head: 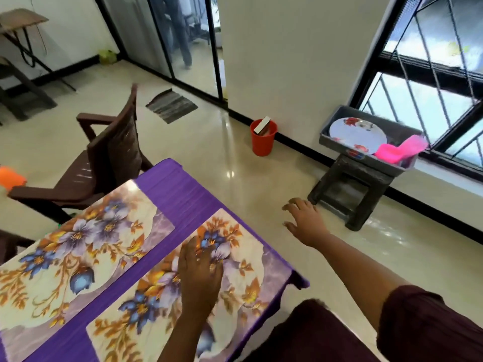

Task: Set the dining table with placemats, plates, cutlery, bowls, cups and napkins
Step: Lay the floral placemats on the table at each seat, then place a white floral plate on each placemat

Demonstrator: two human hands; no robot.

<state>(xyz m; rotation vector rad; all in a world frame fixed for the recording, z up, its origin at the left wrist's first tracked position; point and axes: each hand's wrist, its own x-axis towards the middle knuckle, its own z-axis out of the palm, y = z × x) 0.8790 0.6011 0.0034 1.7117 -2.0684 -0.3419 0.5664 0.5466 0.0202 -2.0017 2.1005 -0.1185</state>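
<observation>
Grey tray (337, 138) on stool (350, 194) holds plate (358, 131), perhaps pink cloth (400, 150).

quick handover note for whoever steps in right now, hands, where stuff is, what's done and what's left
Left hand: open, lying flat on the near placemat.
Right hand: open, holding nothing, stretched out over the floor toward the grey tray on the dark stool.
Things: two floral placemats lie on the purple table, the far placemat beside the near one. A floral plate and pink items sit in the tray.
Done: placemats laid.
Left: plates, cutlery, bowls, cups and napkins; none on the table yet.
</observation>
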